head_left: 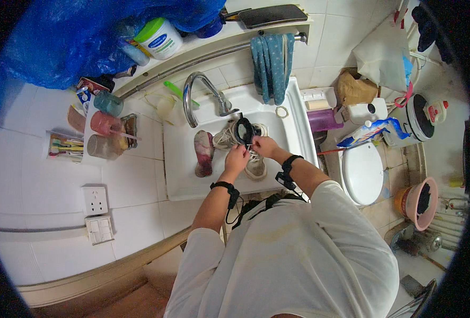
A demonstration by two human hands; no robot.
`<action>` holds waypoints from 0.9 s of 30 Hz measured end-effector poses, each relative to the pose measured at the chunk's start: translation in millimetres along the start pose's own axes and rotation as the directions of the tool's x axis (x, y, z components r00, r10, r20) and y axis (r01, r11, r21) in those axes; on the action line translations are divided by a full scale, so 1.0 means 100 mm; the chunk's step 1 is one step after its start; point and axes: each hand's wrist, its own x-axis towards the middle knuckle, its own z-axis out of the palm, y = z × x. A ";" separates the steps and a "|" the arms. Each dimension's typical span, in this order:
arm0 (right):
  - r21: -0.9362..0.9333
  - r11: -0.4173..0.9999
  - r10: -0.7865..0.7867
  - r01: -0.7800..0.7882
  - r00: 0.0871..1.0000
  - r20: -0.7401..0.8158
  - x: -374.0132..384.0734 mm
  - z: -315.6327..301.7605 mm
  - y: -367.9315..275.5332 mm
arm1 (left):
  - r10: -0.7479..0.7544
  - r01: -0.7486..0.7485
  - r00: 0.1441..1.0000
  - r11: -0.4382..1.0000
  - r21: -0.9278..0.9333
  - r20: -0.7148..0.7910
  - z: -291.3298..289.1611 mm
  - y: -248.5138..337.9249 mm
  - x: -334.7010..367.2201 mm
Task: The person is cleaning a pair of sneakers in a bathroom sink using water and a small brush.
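Note:
Over the white washbasin (179,180), my left hand (237,160) and my right hand (265,147) are close together, fingers closed in a pinch. A thin white shoelace (248,146) shows between their fingertips. Just beyond them is a black-rimmed round piece (243,130) with a pale middle; I cannot tell what it is. A beige sneaker (223,138) lies left of it. Another off-white sneaker (255,167) with white laces lies below my right hand, partly covered by it. A grey and dark red insole-shaped piece (204,153) lies at the basin's left.
A curved metal faucet (190,98) arches over the basin's back. A blue patterned towel (273,66) hangs from the rail. Cups (106,124) and toothbrushes (65,146) are on the left wall. To the right are a toilet (362,172), a bucket (412,119) and a pink basin (423,204).

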 end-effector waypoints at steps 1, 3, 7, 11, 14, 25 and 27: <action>0.014 1.000 -0.009 0.009 1.000 0.005 -0.02 0.01 0.07 | -0.019 0.018 0.999 0.999 0.027 0.043 -0.02 0.00 -0.01; 0.341 0.939 -0.052 0.050 0.999 -0.003 -0.06 0.02 0.29 | -0.029 0.027 0.999 0.992 -0.124 -0.015 -0.01 -0.08 -0.06; 0.485 0.872 0.071 -0.066 0.997 0.007 -0.13 0.14 0.57 | -0.291 0.281 0.952 0.727 -0.626 0.089 0.15 -0.29 -0.11; 0.100 0.991 0.066 -0.084 0.984 0.164 -0.07 0.01 0.35 | -0.331 0.299 0.943 0.874 -0.384 -0.021 0.14 -0.23 -0.14; 0.115 0.991 -0.054 0.062 0.996 -0.075 -0.08 -0.13 0.03 | -0.126 0.071 0.956 0.976 -0.207 -0.265 0.05 0.02 -0.03; 0.127 0.990 0.079 -0.059 0.984 -0.159 -0.09 -0.08 0.05 | -0.042 0.035 0.991 0.998 -0.056 -0.125 -0.12 0.13 -0.03; 0.116 0.992 0.078 -0.052 0.970 -0.230 -0.16 -0.12 0.20 | -0.053 0.044 0.996 0.991 -0.124 -0.069 -0.13 0.01 -0.10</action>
